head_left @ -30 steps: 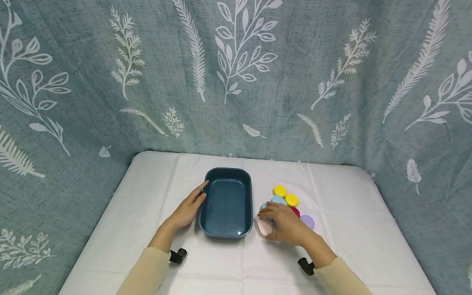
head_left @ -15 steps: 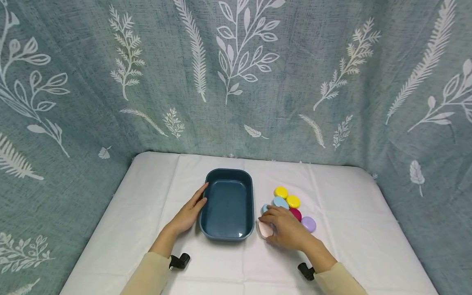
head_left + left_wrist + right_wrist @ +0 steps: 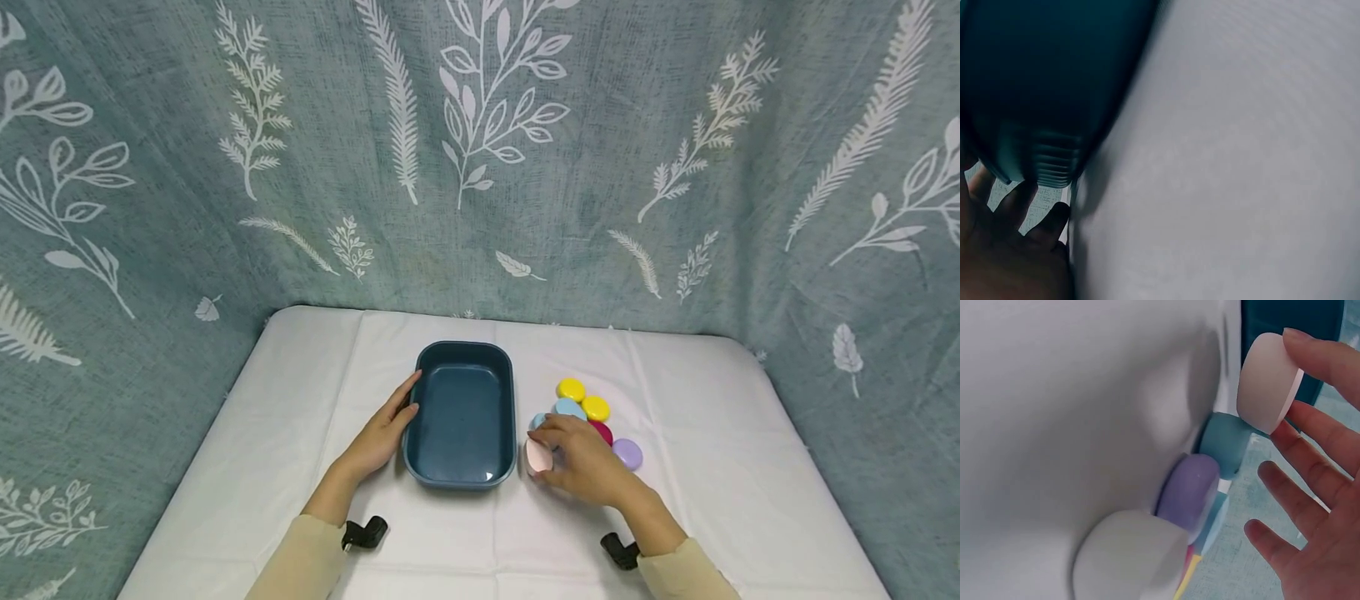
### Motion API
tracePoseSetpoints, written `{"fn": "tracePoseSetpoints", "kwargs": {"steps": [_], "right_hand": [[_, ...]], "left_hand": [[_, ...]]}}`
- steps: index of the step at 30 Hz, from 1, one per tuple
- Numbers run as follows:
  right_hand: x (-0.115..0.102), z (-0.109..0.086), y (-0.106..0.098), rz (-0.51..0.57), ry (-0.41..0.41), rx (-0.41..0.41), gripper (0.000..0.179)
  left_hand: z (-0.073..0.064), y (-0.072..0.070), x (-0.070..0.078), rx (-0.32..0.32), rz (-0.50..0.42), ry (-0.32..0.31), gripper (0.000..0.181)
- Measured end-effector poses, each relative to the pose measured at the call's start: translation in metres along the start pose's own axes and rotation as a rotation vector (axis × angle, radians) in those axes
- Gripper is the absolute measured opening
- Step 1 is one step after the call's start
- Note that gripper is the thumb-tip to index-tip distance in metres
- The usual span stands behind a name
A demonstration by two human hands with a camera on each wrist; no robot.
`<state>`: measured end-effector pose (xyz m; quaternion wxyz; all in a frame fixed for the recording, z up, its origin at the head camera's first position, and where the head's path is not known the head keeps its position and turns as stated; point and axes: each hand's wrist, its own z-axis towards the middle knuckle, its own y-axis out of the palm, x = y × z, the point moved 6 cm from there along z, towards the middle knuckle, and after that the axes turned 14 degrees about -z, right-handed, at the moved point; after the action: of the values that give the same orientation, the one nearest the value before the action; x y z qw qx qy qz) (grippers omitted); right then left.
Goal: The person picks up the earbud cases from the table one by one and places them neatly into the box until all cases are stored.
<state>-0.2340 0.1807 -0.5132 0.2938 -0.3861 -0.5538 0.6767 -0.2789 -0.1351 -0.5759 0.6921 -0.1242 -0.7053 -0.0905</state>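
In the head view, my left hand (image 3: 377, 437) rests against the left side of a dark teal rectangular tub (image 3: 461, 421), its fingers near the rim. The left wrist view shows those fingers (image 3: 1015, 203) fairly straight beside the tub wall. Between thumb and fingertips, my right hand (image 3: 588, 462) pinches a pale pink round disc (image 3: 538, 457) by its edges, just right of the tub. The right wrist view has this disc (image 3: 1265, 384) tilted and apart from the cloth, its shadow beneath. The ring and little fingers of that hand are spread, touching nothing.
Beyond and beside the right hand lie two yellow discs (image 3: 572, 390), light blue ones (image 3: 570, 409), a dark red one (image 3: 602, 432) and a lilac one (image 3: 628, 454). A pale rounded piece (image 3: 1125, 556) is closest in the right wrist view. White cloth (image 3: 720, 417) covers the table; a patterned curtain (image 3: 420, 250) hangs behind.
The pink disc has tilted and risen slightly off the cloth in my right hand's pinch. My left hand stays at the tub's side, and the tub has not visibly moved.
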Motion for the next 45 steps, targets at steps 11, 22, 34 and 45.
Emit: {"fn": "tracePoseSetpoints", "kwargs": {"steps": [11, 22, 34, 45], "right_hand": [[0.003, 0.003, -0.028, 0.084, 0.055, 0.079, 0.059], [-0.004, 0.015, -0.042, 0.142, 0.02, 0.128, 0.057], [-0.017, 0.031, -0.043, 0.17, 0.032, 0.083, 0.058], [-0.021, 0.042, -0.032, 0.184, 0.044, 0.049, 0.058]], "left_hand": [[-0.002, -0.001, 0.002, 0.015, -0.035, 0.019, 0.053], [-0.007, -0.005, -0.002, 0.05, -0.073, 0.008, 0.053], [-0.008, -0.001, -0.007, 0.062, -0.097, 0.006, 0.053], [-0.006, 0.001, -0.005, 0.052, -0.119, 0.012, 0.053]]}}
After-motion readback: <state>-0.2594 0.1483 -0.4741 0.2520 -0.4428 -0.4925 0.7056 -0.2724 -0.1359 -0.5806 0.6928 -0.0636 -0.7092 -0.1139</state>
